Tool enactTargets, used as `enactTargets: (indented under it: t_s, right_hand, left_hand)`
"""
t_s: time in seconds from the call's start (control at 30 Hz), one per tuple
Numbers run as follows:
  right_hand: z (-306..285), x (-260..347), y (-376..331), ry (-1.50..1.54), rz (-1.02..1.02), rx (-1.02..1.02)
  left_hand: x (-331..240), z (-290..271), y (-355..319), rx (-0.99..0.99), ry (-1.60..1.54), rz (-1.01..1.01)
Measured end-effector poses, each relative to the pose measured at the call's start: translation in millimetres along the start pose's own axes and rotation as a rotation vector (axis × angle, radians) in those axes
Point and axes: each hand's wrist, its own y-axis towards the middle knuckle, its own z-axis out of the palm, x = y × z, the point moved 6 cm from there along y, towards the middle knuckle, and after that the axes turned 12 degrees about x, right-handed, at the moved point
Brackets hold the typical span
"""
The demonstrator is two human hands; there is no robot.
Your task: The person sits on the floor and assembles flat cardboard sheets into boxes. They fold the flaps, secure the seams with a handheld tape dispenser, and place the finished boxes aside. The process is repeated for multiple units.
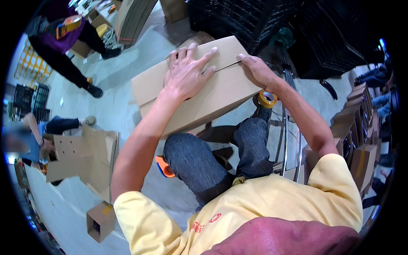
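Observation:
A brown cardboard box (212, 87) lies in front of my knees, its top flaps folded down with a narrow dark slit between them. My left hand (187, 72) presses flat on the top, fingers spread across one flap. At the right end, my right hand (258, 72) holds the box's edge, thumb on top by the slit; its other fingers are mostly hidden behind the cardboard. A yellow tape roll (267, 99) shows just below my right wrist; what it rests on is unclear. Beside my left knee is an orange tape dispenser (165, 166), partly hidden by my leg.
Black plastic crates (238, 21) stand beyond the box. Metal rails (288, 127) run along my right, with a row of cartons (363, 165) farther out. An opened carton (80, 157) and a small box (101, 221) are at left. Two co-workers are on the left.

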Motion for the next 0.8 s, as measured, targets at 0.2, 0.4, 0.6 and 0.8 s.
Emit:
enactTargets:
  t_s: [0.2, 0.4, 0.6, 0.8]
  right_hand:
    - [4.3, 3.0, -5.9, -0.097, 0.074, -0.014]
    - [2.1, 7.2, -11.0, -0.232, 0.085, -0.108]
    - [-9.7, 1.0, 9.8, -0.261, 0.206, -0.197]
    - [-20.6, -7.8, 12.6, -0.146, 0.025, -0.045]
  left_hand:
    - [12.2, 10.9, 4.9, -0.076, -0.01, 0.04]
    - [33.8, 16.1, 6.9, 0.032, -0.035, 0.143]
    - [39.5, 17.6, 7.4, -0.021, 0.028, 0.153]
    - [31.6, 8.7, -6.8, -0.33, -0.004, 0.049]
